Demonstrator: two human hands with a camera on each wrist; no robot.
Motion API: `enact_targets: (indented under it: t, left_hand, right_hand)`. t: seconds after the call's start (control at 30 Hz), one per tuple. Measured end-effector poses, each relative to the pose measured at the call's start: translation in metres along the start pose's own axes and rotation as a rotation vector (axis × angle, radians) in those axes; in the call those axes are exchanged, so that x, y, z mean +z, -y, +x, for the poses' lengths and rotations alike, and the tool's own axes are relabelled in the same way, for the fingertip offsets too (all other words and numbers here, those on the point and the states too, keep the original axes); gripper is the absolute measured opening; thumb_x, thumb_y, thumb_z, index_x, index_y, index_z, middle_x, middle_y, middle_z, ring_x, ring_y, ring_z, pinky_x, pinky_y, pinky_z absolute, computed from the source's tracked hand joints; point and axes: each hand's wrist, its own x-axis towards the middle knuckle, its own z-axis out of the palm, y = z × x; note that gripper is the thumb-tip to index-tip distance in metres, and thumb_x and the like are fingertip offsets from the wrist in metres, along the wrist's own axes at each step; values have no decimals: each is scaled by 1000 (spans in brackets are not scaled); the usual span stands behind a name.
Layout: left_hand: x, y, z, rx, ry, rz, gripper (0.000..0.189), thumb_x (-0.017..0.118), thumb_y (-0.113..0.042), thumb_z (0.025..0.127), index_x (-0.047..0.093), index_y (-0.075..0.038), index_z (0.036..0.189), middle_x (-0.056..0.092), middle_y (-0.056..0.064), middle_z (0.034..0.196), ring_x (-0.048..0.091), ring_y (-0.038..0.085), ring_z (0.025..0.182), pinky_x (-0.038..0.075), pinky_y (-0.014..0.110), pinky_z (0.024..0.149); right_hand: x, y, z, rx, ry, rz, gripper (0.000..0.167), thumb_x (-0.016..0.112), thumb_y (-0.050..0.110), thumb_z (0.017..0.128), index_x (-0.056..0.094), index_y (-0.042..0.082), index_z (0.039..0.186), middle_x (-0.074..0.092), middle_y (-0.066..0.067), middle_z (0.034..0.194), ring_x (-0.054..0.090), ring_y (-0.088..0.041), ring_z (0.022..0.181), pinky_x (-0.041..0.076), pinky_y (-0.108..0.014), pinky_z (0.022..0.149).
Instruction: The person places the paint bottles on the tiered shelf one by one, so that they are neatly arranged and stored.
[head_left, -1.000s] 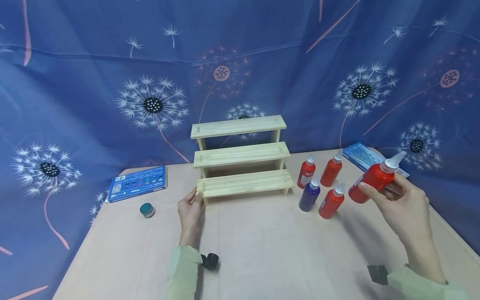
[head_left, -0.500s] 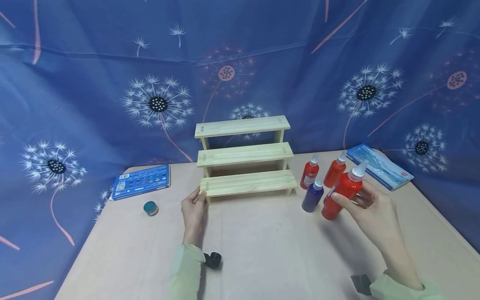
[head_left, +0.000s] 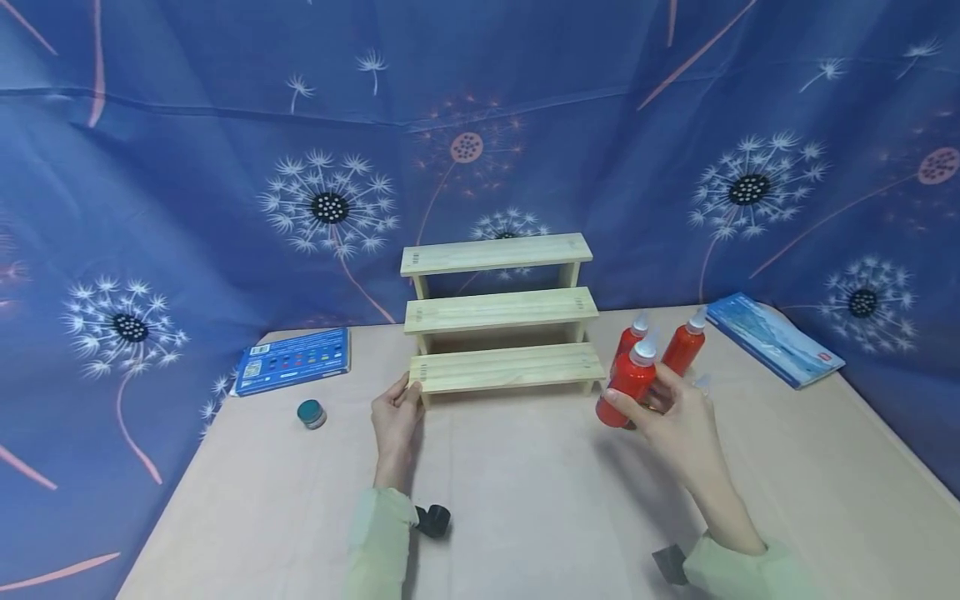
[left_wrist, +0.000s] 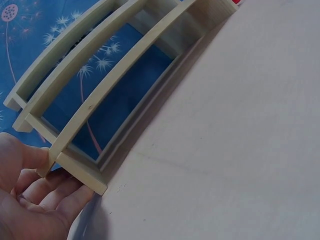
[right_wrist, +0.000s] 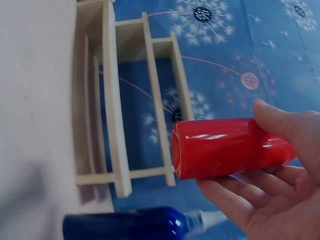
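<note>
My right hand [head_left: 678, 433] holds a red squeeze bottle [head_left: 630, 387] with a pointed nozzle, raised above the table right of a three-tier wooden shelf [head_left: 506, 369]. Thumb and fingers wrap that bottle in the right wrist view, its base toward the shelf. At the shelf's lower left end, my left hand [head_left: 395, 421] grips the bottom board, thumb over it and fingers beneath. Behind the held bottle stand another red bottle [head_left: 628, 337], partly covered, and an orange-red bottle [head_left: 684, 348]. A dark blue bottle [right_wrist: 125, 225] shows in the right wrist view; the head view hides it.
Left of the shelf sit a small green-lidded jar [head_left: 311, 414] and a flat blue box [head_left: 294, 362]. A blue booklet [head_left: 776, 340] lies at the back right. Blue dandelion-print cloth [head_left: 480, 75] hangs behind the table.
My right hand has carried the red bottle leftward, from right of the standing bottles to in front of them, near the shelf. The left hand keeps its grip; the head view has shifted slightly.
</note>
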Motion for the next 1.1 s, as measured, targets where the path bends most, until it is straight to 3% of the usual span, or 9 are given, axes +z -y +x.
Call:
enact_targets:
  t: [0.13,0.33,0.53,0.87,1.1]
  left_hand:
    - [2,1,1,5,-2,12,40,57,-8,97,53,1,136,60,25,128,61,34,115,57,33,89]
    - [3,4,1,24,-6,10,39,58,-7,96,54,1,134,61,24,125,62,33,114,57,34,89]
    - [4,3,-1,49,-22,0,38,58,-5,96,55,4,133,61,27,123,62,35,113,58,32,85]
    - [5,3,2,15,-29,24,38,58,-8,97,54,0,134,62,22,125,63,31,114,57,31,88]
    - [4,4,1,29,-47,59,39,59,-9,96,55,-2,135,62,22,125,63,32,113,58,31,86]
  right_hand:
    - [10,-1,6,33,27,18,65,73,32,88,48,4,141,59,-25,131,60,-43,115,52,-51,94]
    - [23,-2,15,31,3,20,62,73,33,88,50,7,139,61,-23,129,62,-41,114,56,-51,90]
    - [33,1,26,0,-17,32,59,75,29,87,52,8,138,63,-20,127,61,-40,116,55,-50,93]
    - [46,10,50,-39,9,80,56,73,26,89,52,7,137,62,-20,130,59,-40,119,52,-50,97]
    - [57,14,69,-97,-2,95,54,74,21,88,53,3,135,63,-21,127,60,-40,117,52,-50,98]
